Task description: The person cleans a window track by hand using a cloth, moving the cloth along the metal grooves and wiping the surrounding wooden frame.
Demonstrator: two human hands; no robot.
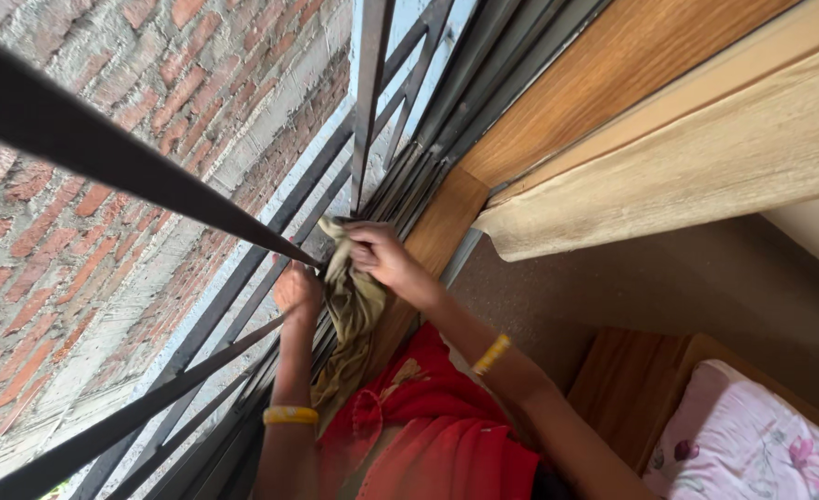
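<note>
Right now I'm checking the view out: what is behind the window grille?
Behind the metal grille stands a red brick wall. The hanging cloth and both hands cover a small patch.

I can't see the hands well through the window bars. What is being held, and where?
The right hand grips the olive cloth by its upper end; the left hand touches its side.

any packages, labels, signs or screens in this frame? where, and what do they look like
None in view: no package, label, sign or screen.
What is there: a window grille of dark metal bars, a brick wall beyond it, and a wooden frame.
The right hand holds an olive cloth at the bars; the left hand rests on the grille beside it.
</note>
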